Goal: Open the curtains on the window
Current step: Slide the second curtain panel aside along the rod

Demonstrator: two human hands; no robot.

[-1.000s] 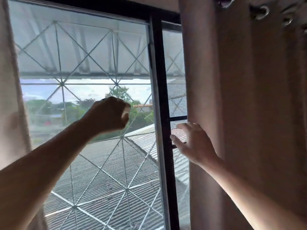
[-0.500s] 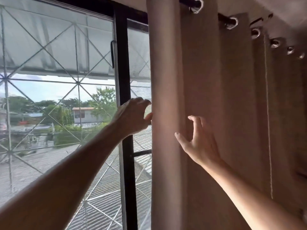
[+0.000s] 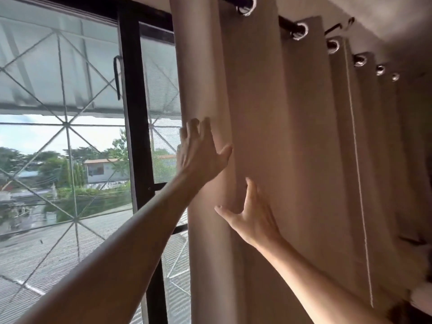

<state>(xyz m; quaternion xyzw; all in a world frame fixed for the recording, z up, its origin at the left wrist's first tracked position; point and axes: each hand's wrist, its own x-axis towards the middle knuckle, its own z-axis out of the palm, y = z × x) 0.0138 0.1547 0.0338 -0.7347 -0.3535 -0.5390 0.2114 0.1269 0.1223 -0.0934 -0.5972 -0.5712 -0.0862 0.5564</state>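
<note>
A beige curtain (image 3: 292, 136) with metal eyelets hangs in folds from a black rod (image 3: 286, 23) and covers the right part of the window (image 3: 70, 113). My left hand (image 3: 198, 153) lies on the curtain's leading left fold with its fingers curled over the edge and the thumb spread to the right. My right hand (image 3: 252, 216) is lower, palm flat against the fabric, fingers apart, the thumb hooked round a fold. The left panes are uncovered.
A black window frame post (image 3: 135, 136) stands just left of the curtain's edge. Behind the glass is a diagonal wire grille (image 3: 65, 125), with rooftops and trees outside. More curtain folds run to the far right, towards the wall.
The view has swung right, so more curtain shows. My left hand has gone from a fist in front of the glass onto the curtain's edge. My right hand now presses the fabric.
</note>
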